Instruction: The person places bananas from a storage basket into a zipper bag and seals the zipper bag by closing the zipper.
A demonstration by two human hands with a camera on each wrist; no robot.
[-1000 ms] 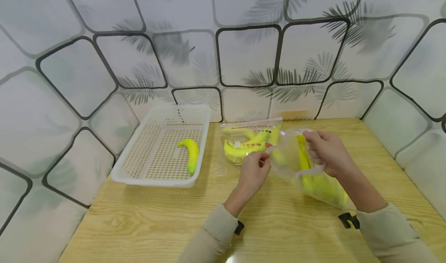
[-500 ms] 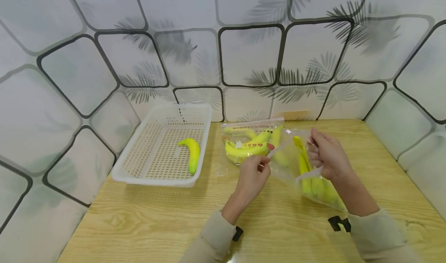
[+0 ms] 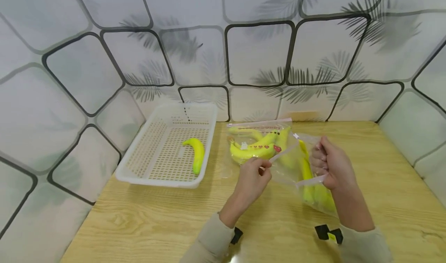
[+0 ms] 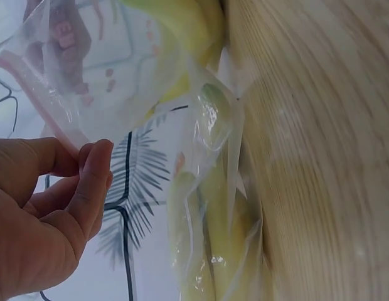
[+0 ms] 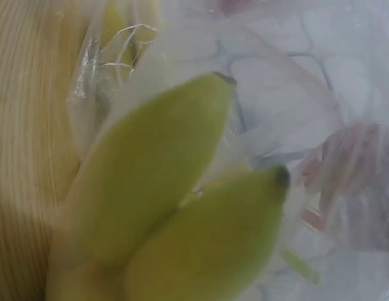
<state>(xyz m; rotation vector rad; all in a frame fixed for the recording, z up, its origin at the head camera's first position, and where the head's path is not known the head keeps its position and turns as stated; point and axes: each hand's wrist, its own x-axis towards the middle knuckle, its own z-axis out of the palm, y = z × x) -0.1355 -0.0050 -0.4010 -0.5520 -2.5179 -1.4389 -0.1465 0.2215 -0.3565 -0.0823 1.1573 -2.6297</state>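
Observation:
My left hand [image 3: 250, 183] pinches the pink zip edge of a clear zip bag [image 3: 311, 181] between thumb and fingertips, which the left wrist view shows close up. My right hand [image 3: 335, 165], fingers curled, grips the opposite edge of the bag, so its mouth is spread between both hands. Inside, several yellow bananas [image 3: 307, 174] lean toward the bag's lower right. Through the plastic, the right wrist view shows two greenish banana tips [image 5: 207, 232], with my right hand blurred behind the film.
Behind my left hand lies another printed zip bag [image 3: 259, 122] filled with bananas [image 3: 252, 151]. To the left stands a white perforated basket [image 3: 156, 182] holding one banana [image 3: 198, 157]. A patterned wall [image 3: 258, 54] rises behind the wooden table [image 3: 156, 216].
My right hand has dropped slightly, and its forearm has swung left to stand more upright. The bag's lower end shifts left with it. My left hand keeps its pinch, and the head view turns slightly.

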